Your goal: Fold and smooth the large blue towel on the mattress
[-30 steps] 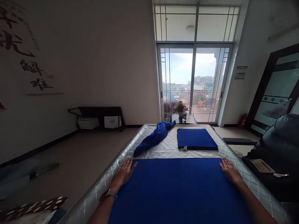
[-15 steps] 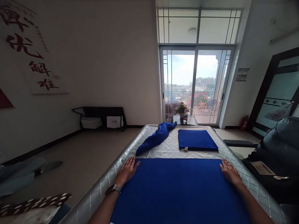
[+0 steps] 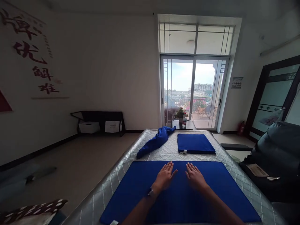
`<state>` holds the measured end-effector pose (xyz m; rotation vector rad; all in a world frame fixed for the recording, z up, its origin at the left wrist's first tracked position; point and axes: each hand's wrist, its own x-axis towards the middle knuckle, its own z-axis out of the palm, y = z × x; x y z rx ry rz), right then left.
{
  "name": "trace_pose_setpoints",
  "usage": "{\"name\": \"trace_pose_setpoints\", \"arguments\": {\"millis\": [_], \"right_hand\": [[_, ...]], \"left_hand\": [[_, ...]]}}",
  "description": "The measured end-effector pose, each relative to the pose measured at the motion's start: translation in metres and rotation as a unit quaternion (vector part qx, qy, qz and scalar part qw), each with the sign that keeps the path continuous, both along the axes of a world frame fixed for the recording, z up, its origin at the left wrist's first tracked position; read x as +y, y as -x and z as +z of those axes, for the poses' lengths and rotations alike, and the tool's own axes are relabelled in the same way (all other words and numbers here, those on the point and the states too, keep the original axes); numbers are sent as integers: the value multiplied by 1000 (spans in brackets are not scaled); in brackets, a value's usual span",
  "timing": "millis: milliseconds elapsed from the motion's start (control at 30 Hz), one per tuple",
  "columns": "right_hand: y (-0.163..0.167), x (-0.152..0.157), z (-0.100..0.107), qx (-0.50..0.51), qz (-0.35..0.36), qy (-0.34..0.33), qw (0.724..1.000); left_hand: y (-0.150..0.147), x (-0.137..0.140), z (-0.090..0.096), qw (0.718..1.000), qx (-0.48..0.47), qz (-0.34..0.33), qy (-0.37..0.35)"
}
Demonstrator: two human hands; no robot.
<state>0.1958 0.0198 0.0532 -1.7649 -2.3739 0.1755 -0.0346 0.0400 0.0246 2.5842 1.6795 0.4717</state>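
Observation:
A blue cloth [image 3: 206,178] lies spread out flat on the silver quilted table cover [image 3: 112,173], its near-left corner showing a small white label. My left hand [image 3: 164,175], with a watch on the wrist, rests palm down over the cloth left of its middle, fingers stretched out. To its right, my right hand [image 3: 195,176] is also palm down and open, near the cloth's far half. Beyond the far edge sit a folded blue cloth [image 3: 195,143] with a white tag and a crumpled blue cloth [image 3: 156,142] stretched diagonally.
A small table with a potted plant [image 3: 180,115] and a bottle [image 3: 184,121] stands past the far end. On the right is a dark armchair [image 3: 274,150] holding a card and a small white item. A black rack [image 3: 100,118] stands by the left wall.
Both my hands have moved inward from the cloth's left and right far corners to near its middle. The view has tilted up slightly. The other two blue cloths have stayed in place.

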Motion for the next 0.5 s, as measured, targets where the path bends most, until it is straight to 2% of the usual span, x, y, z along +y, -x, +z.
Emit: {"name": "trace_pose_setpoints", "arguments": {"millis": [67,133,333,500], "right_hand": [[27,-7,-8,12,26,14,999],[39,-11,-16,16,31,24,999],[35,-12,-27,18,30,32,999],[37,-13,-25,12,29,32,999]], "left_hand": [[-24,-7,-9,999,-15,-35,-3],[-34,-11,-18,998,-25,-50,5],[-29,-9,-30,998,-24,-48,21],[-31,-12,-27,998,-27,-55,4]]}}
